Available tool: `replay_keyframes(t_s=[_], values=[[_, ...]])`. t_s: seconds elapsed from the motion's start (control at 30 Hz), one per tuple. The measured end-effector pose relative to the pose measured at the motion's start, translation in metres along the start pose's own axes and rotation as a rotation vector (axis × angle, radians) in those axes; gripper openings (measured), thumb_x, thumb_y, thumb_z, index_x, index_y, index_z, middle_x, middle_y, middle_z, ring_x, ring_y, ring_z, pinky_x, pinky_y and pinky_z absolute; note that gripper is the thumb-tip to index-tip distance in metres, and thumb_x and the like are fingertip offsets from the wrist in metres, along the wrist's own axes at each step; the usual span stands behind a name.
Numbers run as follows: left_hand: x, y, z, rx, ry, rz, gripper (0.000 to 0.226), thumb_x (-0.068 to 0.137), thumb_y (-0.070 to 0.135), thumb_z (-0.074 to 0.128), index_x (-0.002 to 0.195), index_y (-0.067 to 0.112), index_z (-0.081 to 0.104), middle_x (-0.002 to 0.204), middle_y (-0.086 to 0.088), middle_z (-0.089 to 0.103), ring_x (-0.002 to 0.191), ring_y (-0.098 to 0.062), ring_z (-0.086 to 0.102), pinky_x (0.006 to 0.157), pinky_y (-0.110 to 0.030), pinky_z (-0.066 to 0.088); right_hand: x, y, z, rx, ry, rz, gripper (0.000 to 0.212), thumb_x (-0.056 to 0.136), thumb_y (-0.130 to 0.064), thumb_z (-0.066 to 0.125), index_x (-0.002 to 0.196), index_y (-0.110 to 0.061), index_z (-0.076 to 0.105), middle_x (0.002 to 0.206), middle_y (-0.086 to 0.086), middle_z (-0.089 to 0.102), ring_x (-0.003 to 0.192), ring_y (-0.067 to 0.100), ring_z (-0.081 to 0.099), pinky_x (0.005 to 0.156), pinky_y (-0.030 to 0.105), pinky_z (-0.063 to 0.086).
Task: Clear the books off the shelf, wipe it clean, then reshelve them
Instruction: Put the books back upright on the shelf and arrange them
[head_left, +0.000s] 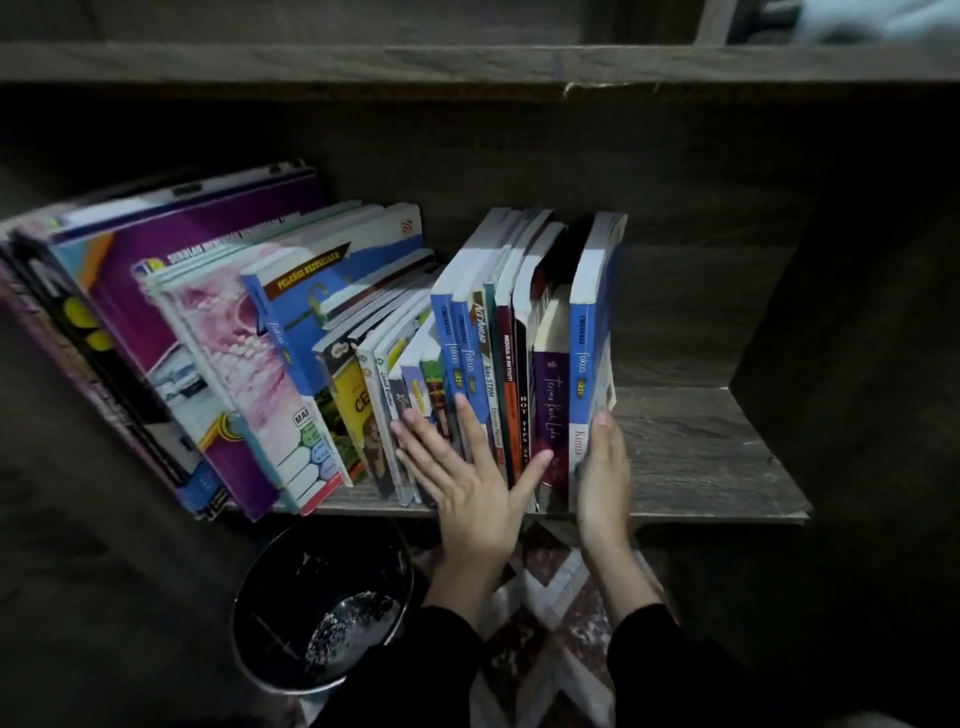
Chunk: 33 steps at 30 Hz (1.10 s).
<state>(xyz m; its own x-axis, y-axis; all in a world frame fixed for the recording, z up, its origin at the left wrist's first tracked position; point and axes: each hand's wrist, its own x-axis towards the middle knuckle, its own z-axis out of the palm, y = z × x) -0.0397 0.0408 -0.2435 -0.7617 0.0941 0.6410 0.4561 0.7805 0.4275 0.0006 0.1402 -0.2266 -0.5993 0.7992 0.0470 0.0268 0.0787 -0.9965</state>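
Books in a row on a wooden shelf, filling its left and middle. Larger ones at left leaning hard leftward, smaller ones at centre upright. Left hand spread flat, fingers splayed against the lower spines of the middle upright books, thumb reaching toward a purple spine. Right hand open, fingers straight together, laid flat along the outer side of the rightmost blue book. Bare shelf board to the right of it. Below the shelf edge, a black bin on patterned floor.
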Motion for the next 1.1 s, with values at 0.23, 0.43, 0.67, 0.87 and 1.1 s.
replay_keyframes(t_s=[0.23, 0.43, 0.67, 0.87, 1.1], values=[[0.002, -0.043, -0.059, -0.215, 0.059, 0.018, 0.079, 0.091, 0.055, 0.041, 0.152, 0.027, -0.001, 0.158, -0.011, -0.004, 0.146, -0.031, -0.004, 0.116, -0.052, 0.005, -0.084, -0.022, 0.018, -0.011, 0.353, -0.453, 0.032, 0.093, -0.041, 0.045, 0.118, -0.024, 0.051, 0.105, -0.019, 0.043, 0.104, 0.015, 0.046, 0.089, 0.044, 0.044], [0.053, -0.123, -0.113, -0.128, 0.268, -0.274, 0.086, 0.082, 0.046, 0.052, 0.149, 0.005, 0.016, 0.152, -0.029, 0.010, 0.140, -0.042, 0.012, 0.112, -0.050, 0.013, -0.133, -0.017, 0.103, -0.278, -0.040, -0.690, 0.043, 0.086, -0.027, 0.050, 0.128, -0.021, 0.042, 0.115, 0.005, 0.052, 0.108, 0.021, 0.046, 0.099, 0.029, 0.031], [0.079, -0.145, -0.126, -0.142, 0.238, -0.317, 0.112, 0.071, 0.061, 0.057, 0.151, 0.006, 0.002, 0.156, -0.018, 0.005, 0.140, -0.036, 0.012, 0.112, -0.050, 0.013, -0.138, -0.031, 0.155, -0.293, 0.215, -0.451, 0.089, 0.069, -0.018, 0.073, 0.146, -0.006, 0.028, 0.130, 0.016, 0.034, 0.116, 0.033, 0.033, 0.098, 0.039, 0.025], [0.085, -0.142, -0.126, -0.154, 0.327, -0.314, 0.107, 0.074, 0.046, 0.067, 0.150, 0.000, 0.008, 0.154, -0.024, 0.009, 0.140, -0.037, 0.011, 0.114, -0.046, 0.011, -0.127, -0.025, 0.148, -0.282, 0.257, -0.418, 0.089, 0.071, -0.022, 0.065, 0.148, -0.009, 0.024, 0.133, 0.017, 0.032, 0.121, 0.030, 0.029, 0.101, 0.045, 0.028], [0.094, -0.123, -0.115, -0.132, 0.325, -0.314, 0.109, 0.074, 0.046, 0.072, 0.148, -0.005, 0.010, 0.152, -0.024, 0.015, 0.138, -0.034, 0.013, 0.114, -0.034, 0.003, -0.116, -0.016, 0.141, -0.410, 0.195, -0.295, 0.106, 0.072, -0.028, 0.082, 0.151, -0.007, 0.014, 0.140, 0.029, 0.030, 0.124, 0.028, 0.021, 0.106, 0.046, 0.021]])
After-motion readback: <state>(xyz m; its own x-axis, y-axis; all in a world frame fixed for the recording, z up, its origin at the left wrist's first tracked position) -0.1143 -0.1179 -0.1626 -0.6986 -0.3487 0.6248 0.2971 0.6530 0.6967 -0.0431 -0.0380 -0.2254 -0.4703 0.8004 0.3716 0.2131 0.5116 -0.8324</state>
